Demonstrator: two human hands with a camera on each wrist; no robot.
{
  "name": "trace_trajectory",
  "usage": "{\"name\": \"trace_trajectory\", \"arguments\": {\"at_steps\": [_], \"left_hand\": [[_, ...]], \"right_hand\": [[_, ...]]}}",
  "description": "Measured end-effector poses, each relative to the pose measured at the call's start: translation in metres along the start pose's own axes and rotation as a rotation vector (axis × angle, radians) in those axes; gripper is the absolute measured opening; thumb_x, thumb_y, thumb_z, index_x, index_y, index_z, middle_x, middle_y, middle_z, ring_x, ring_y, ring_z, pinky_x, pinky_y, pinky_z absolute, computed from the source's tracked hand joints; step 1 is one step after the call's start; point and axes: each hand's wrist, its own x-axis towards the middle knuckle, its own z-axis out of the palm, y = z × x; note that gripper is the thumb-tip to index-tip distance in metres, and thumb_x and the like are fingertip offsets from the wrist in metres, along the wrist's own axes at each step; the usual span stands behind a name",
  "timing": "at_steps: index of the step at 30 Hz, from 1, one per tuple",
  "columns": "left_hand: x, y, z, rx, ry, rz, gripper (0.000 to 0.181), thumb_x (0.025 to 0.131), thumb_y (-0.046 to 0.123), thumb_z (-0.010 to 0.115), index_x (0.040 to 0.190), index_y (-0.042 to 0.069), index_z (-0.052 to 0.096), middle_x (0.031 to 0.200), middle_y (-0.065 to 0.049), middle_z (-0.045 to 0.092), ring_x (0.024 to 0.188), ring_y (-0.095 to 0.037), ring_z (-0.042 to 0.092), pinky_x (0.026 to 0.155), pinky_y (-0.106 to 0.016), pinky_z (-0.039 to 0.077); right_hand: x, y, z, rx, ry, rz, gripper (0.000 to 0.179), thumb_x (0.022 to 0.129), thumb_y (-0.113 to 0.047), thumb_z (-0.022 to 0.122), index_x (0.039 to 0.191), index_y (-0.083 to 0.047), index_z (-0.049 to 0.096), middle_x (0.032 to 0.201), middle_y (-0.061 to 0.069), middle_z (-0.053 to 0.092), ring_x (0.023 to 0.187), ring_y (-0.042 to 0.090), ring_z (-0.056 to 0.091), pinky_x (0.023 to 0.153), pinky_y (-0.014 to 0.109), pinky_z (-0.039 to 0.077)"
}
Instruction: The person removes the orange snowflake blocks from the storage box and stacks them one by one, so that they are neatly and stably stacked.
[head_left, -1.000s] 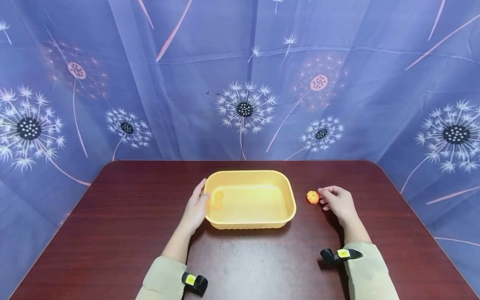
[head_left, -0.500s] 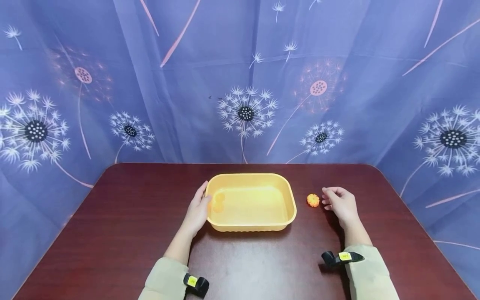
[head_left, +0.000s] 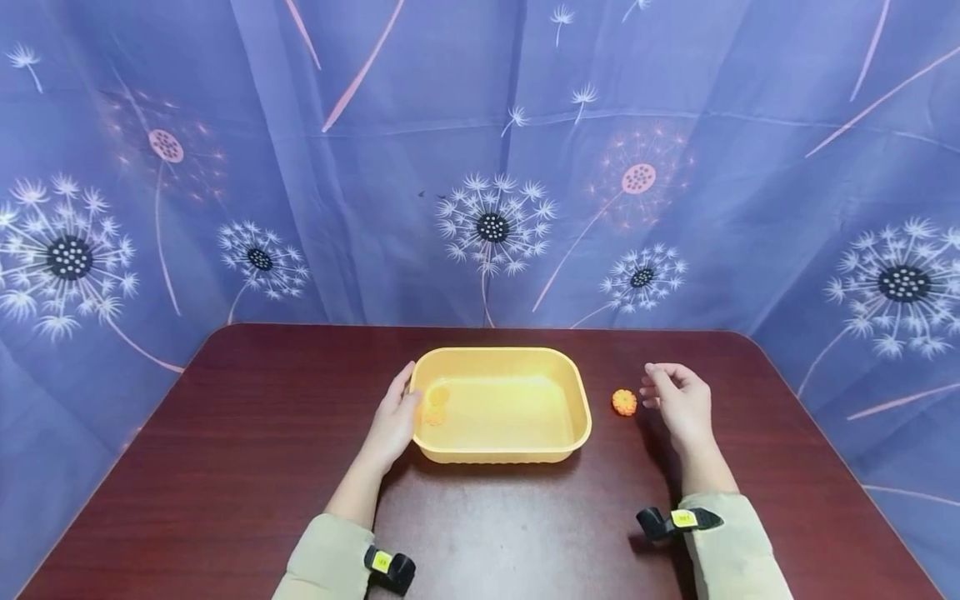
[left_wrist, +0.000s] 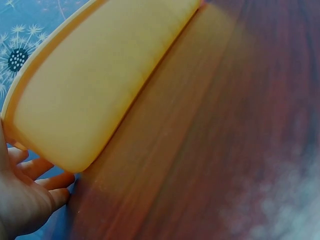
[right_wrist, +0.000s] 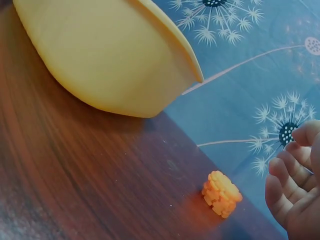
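Observation:
A yellow plastic tub (head_left: 498, 457) stands on the table, its open top facing up. My left hand (head_left: 395, 421) grips its left end, thumb over the rim and fingers along the outer wall; the left wrist view shows those fingers (left_wrist: 46, 181) at the tub's corner. Inside, near that end, two pale orange scalloped rounds (head_left: 435, 415) lie together. To the right of the tub sits a small, thick orange flower-shaped piece (head_left: 624, 402), knobbly at its sides in the right wrist view (right_wrist: 221, 194). Beside it my right hand (head_left: 684, 408) hovers with fingers loosely bent, holding nothing visible.
Under everything is a dark red-brown wooden table (head_left: 225, 467) with rounded far corners. A blue curtain with dandelion prints (head_left: 390, 208) hangs around its back and sides. Black straps with yellow labels (head_left: 684, 518) circle both light sleeves.
My right hand has drawn back from the orange flower-shaped piece and risen a little. The left hand stays on the tub, and the piece stays on the table.

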Motion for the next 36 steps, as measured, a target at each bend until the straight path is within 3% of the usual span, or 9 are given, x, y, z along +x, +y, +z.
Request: {"name": "trace_trajectory", "arguments": {"at_steps": [3,7,14,23,36], "left_hand": [[0.001,0.001,-0.001,-0.001,-0.002,-0.009,0.053,0.100,0.020,0.035,0.151,0.020,0.022,0.155,-0.011,0.027,0.137,-0.027,0.034,0.109,-0.048,0.034],[0.001,0.000,-0.001,-0.013,-0.012,-0.004,0.053,0.101,0.020,0.035,0.152,0.021,0.022,0.155,-0.011,0.025,0.138,-0.027,0.031,0.109,-0.049,0.034],[0.001,-0.002,-0.001,-0.015,-0.012,0.004,0.052,0.101,0.019,0.035,0.152,0.019,0.021,0.156,-0.011,0.025,0.139,-0.027,0.029,0.110,-0.048,0.033],[0.000,0.000,0.000,-0.019,-0.005,0.005,0.053,0.100,0.020,0.036,0.152,0.019,0.022,0.155,-0.012,0.026,0.140,-0.026,0.029,0.110,-0.048,0.032],[0.000,-0.001,-0.001,-0.033,-0.005,0.018,0.053,0.100,0.019,0.036,0.152,0.018,0.022,0.154,-0.013,0.027,0.139,-0.027,0.030,0.110,-0.048,0.032]], "right_hand": [[-0.001,-0.001,0.001,0.021,-0.010,-0.006,0.011,0.089,-0.017,0.065,0.084,-0.008,0.062,0.067,-0.003,0.065,0.057,0.008,0.063,0.053,0.023,0.054],[-0.002,-0.002,0.003,0.029,-0.030,-0.022,0.019,0.089,-0.019,0.065,0.090,-0.001,0.061,0.068,-0.004,0.064,0.058,0.009,0.063,0.054,0.023,0.055],[-0.011,-0.010,0.018,0.049,-0.130,-0.125,0.013,0.089,-0.018,0.065,0.087,-0.004,0.065,0.070,-0.002,0.066,0.061,0.009,0.065,0.054,0.025,0.055],[-0.028,-0.034,0.056,-0.019,-0.266,-0.147,0.025,0.091,-0.011,0.061,0.097,0.013,0.058,0.069,-0.003,0.064,0.061,0.008,0.063,0.056,0.025,0.056],[-0.037,-0.051,0.108,-0.181,-0.482,-0.229,0.023,0.091,-0.016,0.062,0.098,0.006,0.064,0.081,0.009,0.066,0.070,0.013,0.065,0.061,0.030,0.057]]}}
